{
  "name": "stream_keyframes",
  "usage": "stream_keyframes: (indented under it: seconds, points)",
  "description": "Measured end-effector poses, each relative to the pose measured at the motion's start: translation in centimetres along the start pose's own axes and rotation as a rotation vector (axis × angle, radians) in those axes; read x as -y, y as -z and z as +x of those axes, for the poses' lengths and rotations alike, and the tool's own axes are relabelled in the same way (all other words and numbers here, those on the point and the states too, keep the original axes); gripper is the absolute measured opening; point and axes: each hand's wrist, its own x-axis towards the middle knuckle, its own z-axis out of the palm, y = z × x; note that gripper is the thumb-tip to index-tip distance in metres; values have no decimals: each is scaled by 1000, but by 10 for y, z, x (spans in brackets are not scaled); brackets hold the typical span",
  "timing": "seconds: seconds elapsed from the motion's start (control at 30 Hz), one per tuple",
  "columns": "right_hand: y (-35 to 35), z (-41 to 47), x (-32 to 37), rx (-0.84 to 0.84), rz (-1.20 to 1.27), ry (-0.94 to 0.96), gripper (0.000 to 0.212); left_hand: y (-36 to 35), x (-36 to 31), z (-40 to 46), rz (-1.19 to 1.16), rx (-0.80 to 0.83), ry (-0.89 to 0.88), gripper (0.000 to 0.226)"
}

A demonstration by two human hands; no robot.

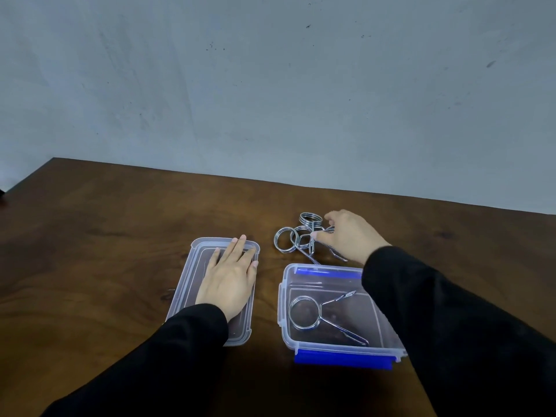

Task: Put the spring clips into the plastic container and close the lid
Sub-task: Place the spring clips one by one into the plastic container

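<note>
A clear plastic container [284, 314] with blue latches stands open near the table's front. One metal spring clip [304, 312] lies inside it. Just behind the container lies a pile of several more spring clips [290, 239]. My right hand [349, 236] reaches over the container and pinches the handle of one clip in that pile. The clear lid [192, 266] lies flat to the left of the container. My left hand [231, 279] rests palm down on the lid, fingers spread flat.
The dark wooden table [105, 236] ends at a grey wall behind the clips. Its left corner is cut off at the far left. My black sleeves cover the near edge of the table.
</note>
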Motion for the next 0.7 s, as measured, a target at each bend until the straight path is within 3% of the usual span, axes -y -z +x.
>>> stream_keyframes:
  seconds: [0.1,0.2,0.5,0.7]
  points:
    - [-10,15,10,135,-115,-58,64,0,0,0,-13,1,3,51]
    - [-22,23,16,85,-150,-100,53,0,0,1,-16,2,5,52]
    - [-31,44,4,45,197,-275,53,0,0,1,-27,-3,8,51]
    - [-33,43,3,-36,376,-318,67,1,-1,1,-26,4,7,52]
